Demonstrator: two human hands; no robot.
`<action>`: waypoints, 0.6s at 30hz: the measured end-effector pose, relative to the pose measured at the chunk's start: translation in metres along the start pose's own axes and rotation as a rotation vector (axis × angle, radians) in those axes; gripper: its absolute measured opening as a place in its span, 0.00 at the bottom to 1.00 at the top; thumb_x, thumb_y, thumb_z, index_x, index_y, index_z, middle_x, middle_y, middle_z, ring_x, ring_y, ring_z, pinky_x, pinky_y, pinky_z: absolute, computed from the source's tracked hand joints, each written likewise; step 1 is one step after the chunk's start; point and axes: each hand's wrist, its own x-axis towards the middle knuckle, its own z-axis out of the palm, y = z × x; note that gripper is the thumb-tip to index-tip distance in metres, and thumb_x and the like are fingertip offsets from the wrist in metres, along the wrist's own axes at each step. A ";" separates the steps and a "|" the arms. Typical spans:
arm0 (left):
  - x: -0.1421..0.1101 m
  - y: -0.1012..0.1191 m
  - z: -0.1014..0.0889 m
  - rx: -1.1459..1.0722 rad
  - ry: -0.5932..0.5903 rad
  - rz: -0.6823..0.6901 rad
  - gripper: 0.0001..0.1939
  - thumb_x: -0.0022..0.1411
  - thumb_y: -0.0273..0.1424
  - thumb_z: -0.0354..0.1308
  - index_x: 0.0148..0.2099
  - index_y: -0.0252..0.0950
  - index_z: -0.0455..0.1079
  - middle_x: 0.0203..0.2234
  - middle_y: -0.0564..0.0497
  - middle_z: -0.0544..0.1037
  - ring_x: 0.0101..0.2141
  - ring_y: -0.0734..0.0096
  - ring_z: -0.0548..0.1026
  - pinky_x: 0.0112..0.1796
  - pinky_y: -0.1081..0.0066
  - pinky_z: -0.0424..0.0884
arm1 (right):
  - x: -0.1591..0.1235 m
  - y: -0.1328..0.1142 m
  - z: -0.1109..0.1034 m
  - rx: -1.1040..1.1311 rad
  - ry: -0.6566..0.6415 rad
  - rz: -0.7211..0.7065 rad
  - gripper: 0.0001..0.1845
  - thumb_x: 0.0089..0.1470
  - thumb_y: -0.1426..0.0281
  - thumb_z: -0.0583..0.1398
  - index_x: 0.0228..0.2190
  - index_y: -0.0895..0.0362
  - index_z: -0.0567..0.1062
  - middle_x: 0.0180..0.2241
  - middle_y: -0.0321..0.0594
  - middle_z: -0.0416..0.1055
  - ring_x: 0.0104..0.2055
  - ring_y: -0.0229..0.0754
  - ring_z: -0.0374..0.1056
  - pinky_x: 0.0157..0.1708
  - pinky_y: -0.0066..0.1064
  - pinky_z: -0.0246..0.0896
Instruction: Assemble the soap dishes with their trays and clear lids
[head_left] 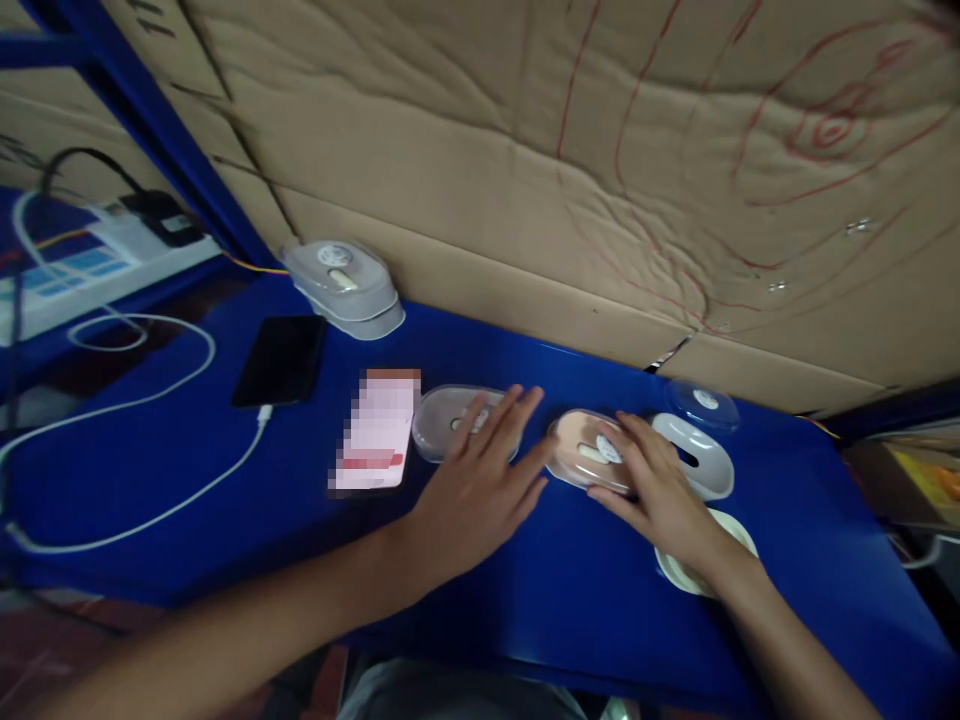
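Observation:
My left hand [484,470] lies open with fingers spread, its fingertips resting on a clear oval case [442,422] on the blue table [225,480]. My right hand [652,480] is open too, fingers laid flat on the right edge of a pinkish oval case [581,448]. Just behind that hand lies a white oval shell with a slot [709,460]. A cream oval shell [720,545] shows partly under my right wrist. A small clear lid [701,402] sits at the back.
A stack of clear oval cases [345,285] stands by the cardboard wall [600,150]. A black phone [281,358] with a white cable [150,400] lies at left, a second phone with a blurred screen [375,430] beside my left hand. A power strip [97,265] sits far left.

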 end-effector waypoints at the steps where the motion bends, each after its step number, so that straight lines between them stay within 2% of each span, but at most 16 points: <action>1: 0.002 -0.004 0.000 0.035 0.000 -0.034 0.21 0.72 0.28 0.57 0.65 0.38 0.67 0.73 0.33 0.58 0.72 0.39 0.57 0.68 0.34 0.53 | 0.003 0.000 0.001 -0.008 -0.004 -0.008 0.41 0.67 0.51 0.60 0.73 0.46 0.51 0.74 0.55 0.49 0.75 0.65 0.49 0.68 0.66 0.54; 4: 0.003 -0.009 0.007 0.076 -0.059 -0.042 0.21 0.72 0.29 0.58 0.64 0.37 0.68 0.71 0.32 0.63 0.70 0.38 0.61 0.67 0.32 0.55 | 0.009 0.000 0.004 0.007 -0.015 -0.048 0.43 0.68 0.52 0.59 0.74 0.44 0.46 0.75 0.54 0.46 0.76 0.63 0.46 0.69 0.63 0.55; 7: 0.001 -0.006 0.011 0.087 -0.114 0.020 0.20 0.72 0.28 0.58 0.64 0.36 0.68 0.69 0.30 0.65 0.68 0.39 0.65 0.65 0.30 0.56 | 0.005 -0.002 0.006 0.010 -0.007 -0.107 0.47 0.66 0.50 0.61 0.75 0.43 0.44 0.74 0.53 0.49 0.75 0.63 0.50 0.67 0.63 0.57; 10: -0.002 -0.004 0.012 0.036 -0.147 0.087 0.22 0.71 0.31 0.62 0.65 0.38 0.68 0.68 0.34 0.68 0.68 0.40 0.66 0.67 0.28 0.49 | -0.002 -0.005 0.004 0.024 -0.013 -0.177 0.49 0.65 0.49 0.61 0.75 0.42 0.43 0.74 0.51 0.52 0.73 0.64 0.53 0.66 0.63 0.59; 13: -0.003 -0.005 0.012 -0.028 -0.145 0.100 0.23 0.70 0.33 0.64 0.65 0.41 0.69 0.65 0.38 0.73 0.67 0.43 0.68 0.69 0.30 0.43 | -0.005 -0.005 0.004 0.063 -0.032 -0.189 0.50 0.65 0.48 0.62 0.75 0.42 0.42 0.74 0.50 0.52 0.74 0.64 0.53 0.67 0.62 0.59; 18: -0.001 -0.008 0.014 -0.037 -0.146 0.103 0.23 0.70 0.39 0.65 0.62 0.38 0.71 0.64 0.33 0.74 0.65 0.42 0.70 0.68 0.30 0.47 | -0.003 -0.007 0.006 0.108 -0.052 -0.199 0.51 0.64 0.47 0.61 0.75 0.42 0.40 0.74 0.50 0.52 0.74 0.63 0.52 0.67 0.61 0.59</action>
